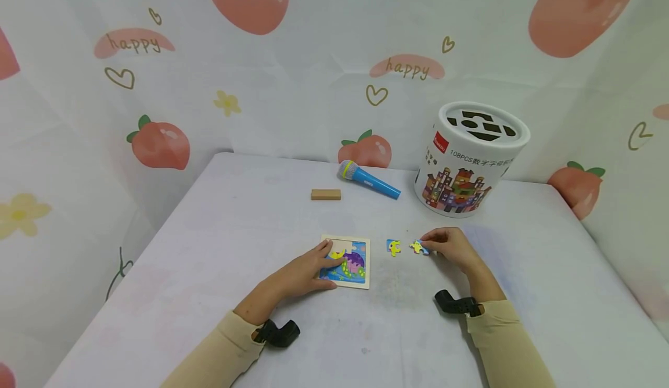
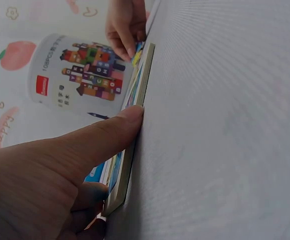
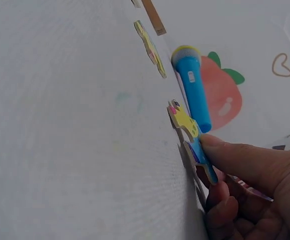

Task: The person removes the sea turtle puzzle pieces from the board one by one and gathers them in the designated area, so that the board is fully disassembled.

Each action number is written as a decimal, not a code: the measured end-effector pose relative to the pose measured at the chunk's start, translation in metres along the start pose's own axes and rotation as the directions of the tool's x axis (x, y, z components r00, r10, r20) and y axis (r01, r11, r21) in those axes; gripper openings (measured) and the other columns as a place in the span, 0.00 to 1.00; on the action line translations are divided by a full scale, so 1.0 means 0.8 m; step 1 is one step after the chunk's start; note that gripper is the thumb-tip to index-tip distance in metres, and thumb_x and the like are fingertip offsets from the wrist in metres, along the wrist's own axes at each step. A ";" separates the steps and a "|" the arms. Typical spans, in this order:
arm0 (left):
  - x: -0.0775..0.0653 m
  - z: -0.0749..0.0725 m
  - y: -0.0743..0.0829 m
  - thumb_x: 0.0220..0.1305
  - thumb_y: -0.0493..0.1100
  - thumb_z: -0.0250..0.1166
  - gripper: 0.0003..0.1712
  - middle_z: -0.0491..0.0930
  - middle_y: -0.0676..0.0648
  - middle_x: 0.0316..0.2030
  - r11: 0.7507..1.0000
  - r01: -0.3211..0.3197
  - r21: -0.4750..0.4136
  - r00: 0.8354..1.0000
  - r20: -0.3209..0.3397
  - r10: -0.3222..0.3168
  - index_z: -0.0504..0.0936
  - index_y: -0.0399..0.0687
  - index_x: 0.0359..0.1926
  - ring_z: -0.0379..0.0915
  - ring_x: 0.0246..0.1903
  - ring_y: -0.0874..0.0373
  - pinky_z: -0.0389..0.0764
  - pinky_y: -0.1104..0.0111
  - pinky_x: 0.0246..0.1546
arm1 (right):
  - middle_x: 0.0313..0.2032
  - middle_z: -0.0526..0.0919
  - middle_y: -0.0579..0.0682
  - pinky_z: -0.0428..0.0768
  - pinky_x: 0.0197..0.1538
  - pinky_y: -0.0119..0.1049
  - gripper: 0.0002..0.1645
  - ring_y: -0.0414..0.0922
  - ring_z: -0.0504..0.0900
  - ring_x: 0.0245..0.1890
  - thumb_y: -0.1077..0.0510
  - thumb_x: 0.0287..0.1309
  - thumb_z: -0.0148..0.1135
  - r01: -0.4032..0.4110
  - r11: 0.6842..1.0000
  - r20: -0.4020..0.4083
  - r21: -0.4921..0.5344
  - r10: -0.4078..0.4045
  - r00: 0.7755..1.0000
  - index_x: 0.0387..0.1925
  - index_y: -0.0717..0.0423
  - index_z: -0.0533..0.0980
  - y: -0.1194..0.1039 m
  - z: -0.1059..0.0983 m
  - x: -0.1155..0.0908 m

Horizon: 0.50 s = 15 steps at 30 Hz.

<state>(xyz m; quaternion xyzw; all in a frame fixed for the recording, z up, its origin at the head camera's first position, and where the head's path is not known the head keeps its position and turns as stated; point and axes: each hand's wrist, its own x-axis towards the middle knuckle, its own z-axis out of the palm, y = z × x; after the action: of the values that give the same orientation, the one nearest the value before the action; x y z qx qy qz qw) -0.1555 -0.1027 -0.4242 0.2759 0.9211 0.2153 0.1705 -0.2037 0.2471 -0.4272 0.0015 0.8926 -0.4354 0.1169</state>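
A square wooden jigsaw board point(image 1: 367, 272) with a colourful picture lies flat on the table, its upper left part showing bare wood. My left hand point(image 1: 305, 272) rests on the board's left side with extended fingers. In the left wrist view, the thumb point(image 2: 110, 135) touches the board's edge. To the right, my right hand point(image 1: 453, 247) pinches a yellow and blue puzzle piece point(image 3: 184, 122) between thumb and fingers, tilted close to the table. Another yellow and blue puzzle piece point(image 1: 394, 247) lies between the board and the right hand.
Behind the board lie a small wooden block point(image 1: 326, 194) and a blue toy microphone point(image 1: 372, 181). At the back right stands a large white bucket point(image 1: 460, 173) with a slotted lid. A printed cloth hangs behind the table.
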 end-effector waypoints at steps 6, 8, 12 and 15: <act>-0.001 0.000 0.001 0.60 0.56 0.61 0.33 0.47 0.41 0.72 1.000 -0.002 0.002 1.000 -0.002 0.002 0.67 0.57 0.65 0.39 0.73 0.48 0.58 0.52 0.68 | 0.34 0.83 0.49 0.70 0.31 0.30 0.17 0.41 0.69 0.30 0.56 0.58 0.62 0.011 1.000 0.011 0.000 -0.011 1.000 0.43 0.66 0.80 -0.001 0.000 0.000; -0.001 0.000 0.001 0.60 0.56 0.61 0.33 0.46 0.41 0.72 1.000 0.001 -0.001 1.000 -0.001 -0.001 0.67 0.57 0.65 0.39 0.73 0.48 0.57 0.52 0.68 | 0.35 0.83 0.52 0.71 0.31 0.30 0.17 0.41 0.70 0.31 0.57 0.59 0.61 0.025 1.000 0.024 -0.004 -0.025 0.999 0.43 0.67 0.79 -0.002 -0.001 -0.001; 0.000 0.000 0.001 0.60 0.56 0.61 0.33 0.46 0.41 0.72 1.000 0.006 0.001 1.000 0.003 -0.006 0.67 0.57 0.65 0.38 0.73 0.48 0.57 0.52 0.68 | 0.37 0.83 0.55 0.72 0.31 0.29 0.16 0.41 0.70 0.31 0.58 0.59 0.61 0.035 0.999 0.034 -0.010 -0.035 0.999 0.43 0.68 0.79 -0.002 0.000 -0.002; 0.001 0.000 0.001 0.60 0.56 0.61 0.33 0.46 0.41 0.72 1.000 0.006 0.001 1.000 0.003 -0.006 0.67 0.57 0.65 0.38 0.73 0.48 0.57 0.52 0.68 | 0.37 0.83 0.56 0.72 0.30 0.29 0.16 0.41 0.71 0.30 0.59 0.59 0.61 0.038 0.999 0.035 -0.013 -0.037 0.999 0.43 0.68 0.79 -0.001 0.000 -0.001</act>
<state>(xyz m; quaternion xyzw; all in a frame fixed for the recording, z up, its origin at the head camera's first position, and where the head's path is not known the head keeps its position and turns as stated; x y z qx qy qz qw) -0.1556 -0.1019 -0.4242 0.2737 0.9218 0.2139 0.1723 -0.2030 0.2468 -0.4262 -0.0234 0.8934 -0.4312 0.1241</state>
